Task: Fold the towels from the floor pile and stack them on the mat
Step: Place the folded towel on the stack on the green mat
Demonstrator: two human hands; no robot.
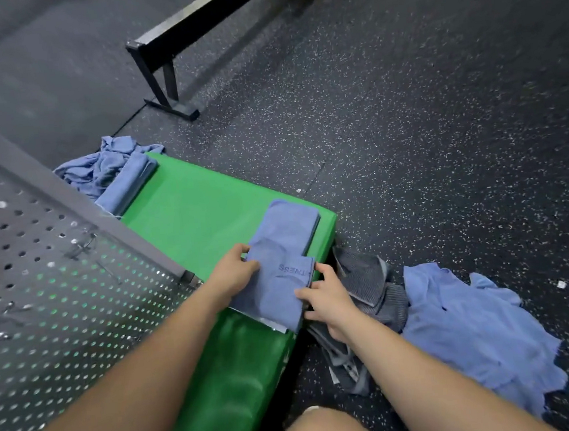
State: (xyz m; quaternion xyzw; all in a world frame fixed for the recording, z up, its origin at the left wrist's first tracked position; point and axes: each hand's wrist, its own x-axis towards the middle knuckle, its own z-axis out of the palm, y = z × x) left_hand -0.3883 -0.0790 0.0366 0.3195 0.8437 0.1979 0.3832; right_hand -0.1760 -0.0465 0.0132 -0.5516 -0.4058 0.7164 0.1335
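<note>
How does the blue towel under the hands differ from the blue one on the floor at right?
Held towel is folded flat; floor towel is spread and rumpled. Held towel lies on the green mat, gripped by left hand and right hand; floor towel lies untouched. Both blue.

The right hand [328, 301] hides part of the grey towels [365, 275].

The green mat [199, 205] bears folded blue towels [286, 227].
</note>
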